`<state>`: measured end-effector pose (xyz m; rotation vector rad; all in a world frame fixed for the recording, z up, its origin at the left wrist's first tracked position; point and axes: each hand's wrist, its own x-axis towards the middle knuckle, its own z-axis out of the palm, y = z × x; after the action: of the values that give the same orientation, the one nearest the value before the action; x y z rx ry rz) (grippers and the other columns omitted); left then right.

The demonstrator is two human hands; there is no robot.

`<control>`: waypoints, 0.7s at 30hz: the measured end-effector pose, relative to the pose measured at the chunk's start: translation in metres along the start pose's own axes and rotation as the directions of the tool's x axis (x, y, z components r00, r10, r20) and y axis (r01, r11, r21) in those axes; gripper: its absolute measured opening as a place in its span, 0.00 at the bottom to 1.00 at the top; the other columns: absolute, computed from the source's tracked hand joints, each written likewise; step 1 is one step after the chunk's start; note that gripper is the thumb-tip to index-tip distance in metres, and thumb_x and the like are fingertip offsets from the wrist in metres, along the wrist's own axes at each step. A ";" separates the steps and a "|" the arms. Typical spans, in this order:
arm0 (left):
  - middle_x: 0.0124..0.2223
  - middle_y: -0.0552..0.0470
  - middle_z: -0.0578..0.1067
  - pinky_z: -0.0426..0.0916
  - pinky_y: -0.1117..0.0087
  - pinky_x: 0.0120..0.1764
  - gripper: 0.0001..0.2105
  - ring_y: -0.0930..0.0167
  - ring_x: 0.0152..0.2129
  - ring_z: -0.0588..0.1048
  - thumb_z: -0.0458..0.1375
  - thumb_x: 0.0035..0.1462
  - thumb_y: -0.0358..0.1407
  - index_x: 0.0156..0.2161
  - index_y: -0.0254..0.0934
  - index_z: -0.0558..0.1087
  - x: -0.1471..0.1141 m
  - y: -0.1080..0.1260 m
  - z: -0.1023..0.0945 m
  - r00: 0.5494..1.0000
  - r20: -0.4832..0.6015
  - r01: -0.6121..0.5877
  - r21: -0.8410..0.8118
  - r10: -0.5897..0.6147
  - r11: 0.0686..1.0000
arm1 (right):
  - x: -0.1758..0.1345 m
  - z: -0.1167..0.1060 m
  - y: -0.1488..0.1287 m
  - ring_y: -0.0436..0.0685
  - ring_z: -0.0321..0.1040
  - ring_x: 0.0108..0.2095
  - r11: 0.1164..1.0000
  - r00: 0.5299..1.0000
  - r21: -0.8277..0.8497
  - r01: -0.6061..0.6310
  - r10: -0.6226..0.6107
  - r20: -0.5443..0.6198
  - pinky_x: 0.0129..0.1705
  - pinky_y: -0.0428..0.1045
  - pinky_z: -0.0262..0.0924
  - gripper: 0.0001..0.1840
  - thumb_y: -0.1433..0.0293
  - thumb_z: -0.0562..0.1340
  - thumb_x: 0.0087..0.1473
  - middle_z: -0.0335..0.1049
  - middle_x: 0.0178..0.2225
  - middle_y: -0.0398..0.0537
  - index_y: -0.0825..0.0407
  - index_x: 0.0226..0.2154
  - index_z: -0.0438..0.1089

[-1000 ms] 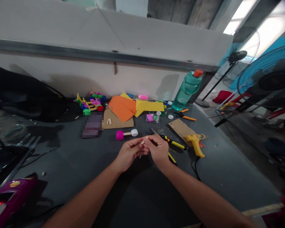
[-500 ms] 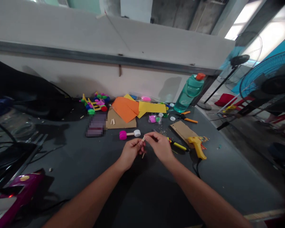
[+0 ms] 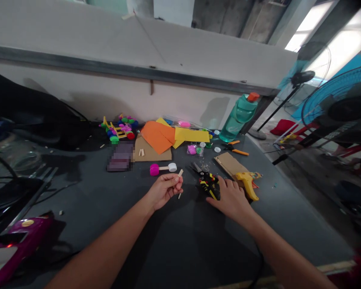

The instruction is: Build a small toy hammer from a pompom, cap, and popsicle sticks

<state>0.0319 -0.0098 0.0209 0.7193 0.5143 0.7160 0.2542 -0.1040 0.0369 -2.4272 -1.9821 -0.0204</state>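
Observation:
My left hand [image 3: 166, 190] pinches a thin wooden craft stick [image 3: 180, 173], whose ends stick out above and below the fingers. To its right lies a pair of shears [image 3: 209, 182] with black and yellow handles, blades pointing away to the left. My right hand [image 3: 231, 196] is open at the handles, thumb apart from the fingers; whether it touches them I cannot tell. Just beyond my left hand, a short stick joins a pink cap [image 3: 154, 169] and a white cap [image 3: 172, 167].
A yellow glue gun [image 3: 249, 184] lies by cardboard [image 3: 227, 163] at right. Behind are orange paper [image 3: 158, 136], short stick pieces [image 3: 142, 152], a teal bottle [image 3: 237, 120], orange-handled pliers [image 3: 239, 151] and a colourful model [image 3: 117, 132]. A purple device [image 3: 27, 241] stands at near left.
My right hand has left the stick and moved right, opening over the shears' handles. My left hand still holds the stick and has shifted slightly left.

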 end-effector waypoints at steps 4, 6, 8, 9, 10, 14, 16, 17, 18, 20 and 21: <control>0.20 0.55 0.68 0.69 0.76 0.29 0.06 0.80 0.17 0.67 0.62 0.49 0.33 0.28 0.29 0.73 -0.002 0.002 -0.001 1.000 0.012 -0.005 0.005 0.005 1.000 | 0.015 -0.001 0.002 0.71 0.60 0.47 0.996 0.997 0.051 -0.076 0.074 0.028 0.43 0.58 0.56 0.36 0.62 0.64 0.38 0.63 0.44 0.64 0.60 0.50 0.60; 0.19 0.55 0.67 0.68 0.76 0.27 0.06 0.79 0.17 0.66 0.62 0.49 0.32 0.28 0.29 0.72 -0.003 0.004 -0.002 1.000 0.017 -0.003 -0.005 0.003 1.000 | 0.019 -0.002 0.008 0.69 0.60 0.47 0.991 0.997 0.116 -0.067 0.064 0.032 0.44 0.56 0.56 0.32 0.67 0.63 0.38 0.63 0.44 0.63 0.61 0.48 0.61; 0.18 0.55 0.66 0.66 0.77 0.26 0.07 0.79 0.17 0.65 0.62 0.49 0.32 0.27 0.29 0.72 -0.001 0.005 -0.003 1.000 0.027 0.017 -0.023 -0.016 1.000 | 0.019 -0.003 0.014 0.66 0.61 0.47 0.977 1.000 0.212 -0.017 0.016 0.006 0.45 0.55 0.56 0.31 0.70 0.60 0.39 0.63 0.45 0.62 0.61 0.49 0.60; 0.18 0.55 0.65 0.66 0.77 0.25 0.07 0.79 0.17 0.65 0.62 0.49 0.32 0.27 0.28 0.72 0.000 0.005 -0.003 0.999 0.039 0.029 -0.031 -0.028 0.999 | 0.016 -0.003 0.016 0.65 0.62 0.47 0.963 1.000 0.268 0.024 -0.021 -0.012 0.46 0.55 0.56 0.31 0.71 0.59 0.40 0.63 0.46 0.61 0.60 0.49 0.59; 0.18 0.56 0.64 0.65 0.77 0.24 0.06 0.79 0.17 0.64 0.62 0.49 0.32 0.27 0.28 0.72 0.001 0.005 -0.004 0.998 0.055 0.043 -0.040 -0.041 0.998 | 0.013 -0.004 0.017 0.64 0.62 0.47 0.943 0.997 0.324 0.071 -0.066 -0.028 0.46 0.54 0.57 0.30 0.71 0.58 0.40 0.62 0.46 0.60 0.59 0.50 0.57; 0.17 0.57 0.62 0.61 0.77 0.23 0.05 0.81 0.15 0.61 0.61 0.49 0.30 0.27 0.29 0.72 0.003 0.005 -0.004 0.988 0.134 0.087 -0.080 -0.075 0.993 | -0.003 -0.010 0.012 0.61 0.62 0.48 0.842 0.969 0.490 0.224 -0.246 -0.021 0.47 0.54 0.58 0.27 0.69 0.57 0.45 0.62 0.49 0.54 0.52 0.50 0.56; 0.17 0.58 0.61 0.60 0.77 0.22 0.04 0.81 0.14 0.58 0.61 0.48 0.29 0.25 0.30 0.71 0.002 0.007 -0.003 0.982 0.164 0.106 -0.085 -0.091 0.991 | -0.009 -0.013 0.008 0.61 0.63 0.47 0.818 0.959 0.520 0.247 -0.283 -0.009 0.47 0.54 0.58 0.26 0.68 0.57 0.45 0.62 0.49 0.54 0.51 0.49 0.57; 0.16 0.58 0.61 0.59 0.77 0.21 0.05 0.81 0.13 0.58 0.61 0.47 0.29 0.25 0.30 0.71 0.001 0.007 -0.002 0.979 0.176 0.116 -0.076 -0.101 0.990 | -0.012 -0.014 0.006 0.61 0.63 0.47 0.813 0.958 0.526 0.250 -0.288 -0.009 0.46 0.54 0.59 0.26 0.69 0.58 0.44 0.62 0.48 0.54 0.50 0.49 0.57; 0.16 0.58 0.60 0.59 0.77 0.21 0.05 0.81 0.13 0.57 0.61 0.47 0.30 0.24 0.30 0.71 0.001 0.008 -0.002 0.976 0.186 0.123 -0.061 -0.110 0.990 | -0.014 -0.015 0.006 0.61 0.63 0.46 0.811 0.958 0.529 0.249 -0.286 -0.012 0.46 0.54 0.59 0.27 0.70 0.58 0.44 0.62 0.48 0.54 0.50 0.49 0.57; 0.15 0.58 0.59 0.59 0.76 0.21 0.06 0.80 0.14 0.58 0.61 0.47 0.31 0.25 0.30 0.72 -0.001 0.009 -0.001 0.971 0.207 0.132 -0.028 -0.123 0.991 | -0.015 -0.017 0.005 0.61 0.64 0.44 0.808 0.959 0.536 0.246 -0.282 -0.015 0.45 0.54 0.59 0.27 0.71 0.58 0.43 0.62 0.47 0.54 0.50 0.49 0.57; 0.15 0.58 0.59 0.59 0.76 0.21 0.06 0.79 0.14 0.59 0.61 0.47 0.32 0.25 0.30 0.72 -0.001 0.009 -0.001 0.968 0.216 0.132 -0.014 -0.126 0.991 | -0.016 -0.018 0.005 0.61 0.64 0.43 0.805 0.959 0.539 0.246 -0.284 -0.012 0.44 0.54 0.59 0.27 0.71 0.58 0.43 0.62 0.47 0.54 0.51 0.49 0.57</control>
<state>0.0268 -0.0051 0.0271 0.7198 0.3489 0.5153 0.2555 -0.1207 0.0547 -1.8096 -1.9891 0.5498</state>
